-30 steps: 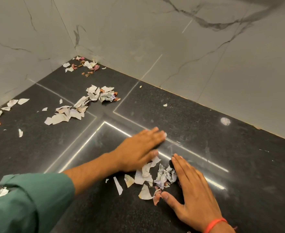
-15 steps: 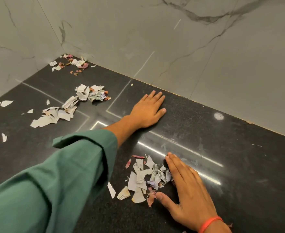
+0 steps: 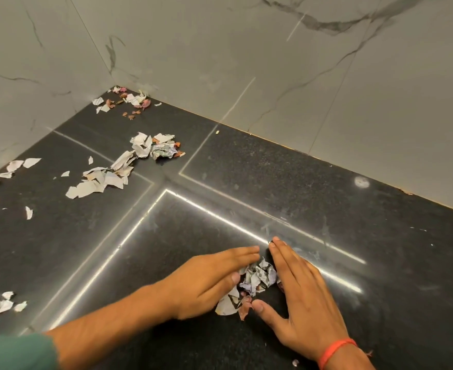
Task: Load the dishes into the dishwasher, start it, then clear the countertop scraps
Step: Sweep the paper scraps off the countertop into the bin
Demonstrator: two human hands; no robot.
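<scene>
Both hands lie flat on the dark desk (image 3: 287, 182), palms down, enclosing a small heap of torn paper scraps (image 3: 256, 277) between them. The left hand (image 3: 206, 281) has its fingers (image 3: 242, 252) straight and pressed together, its edge against the heap. The right hand (image 3: 303, 292), an orange band (image 3: 336, 349) at its wrist, keeps its fingers together with the thumb spread wide. More scraps (image 3: 118, 172) lie scattered well apart towards the marble wall (image 3: 220, 49) and the corner (image 3: 124, 101).
</scene>
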